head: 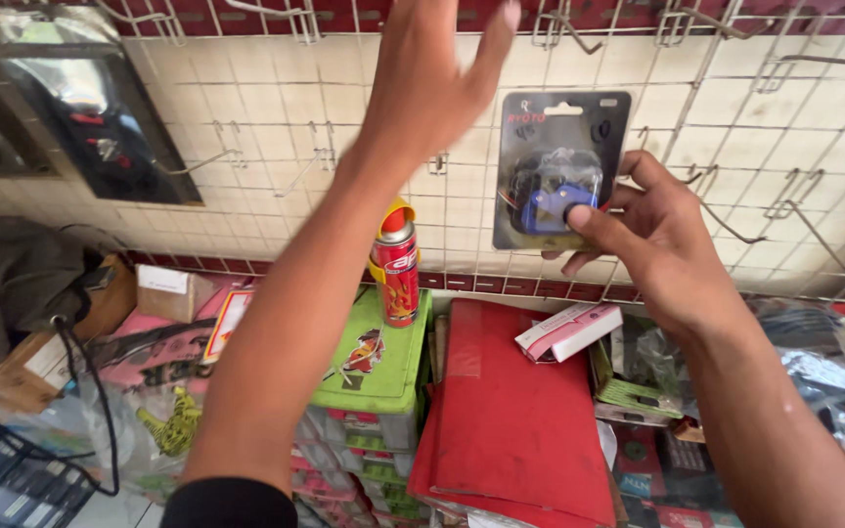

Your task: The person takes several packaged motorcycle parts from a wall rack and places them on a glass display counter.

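While gripping, right hand holds glossy blister pack

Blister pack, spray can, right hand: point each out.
blister pack (555, 147), head view, dark backing card.
spray can (395, 269), head view, red body.
right hand (652, 235), head view, back of hand.

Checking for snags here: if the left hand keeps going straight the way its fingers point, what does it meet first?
The left hand points up toward the wire grid display rack on the wall. It would likely meet the metal pegs along the dark red top rail first, though depth is unclear. The black blister pack sits beside that line.
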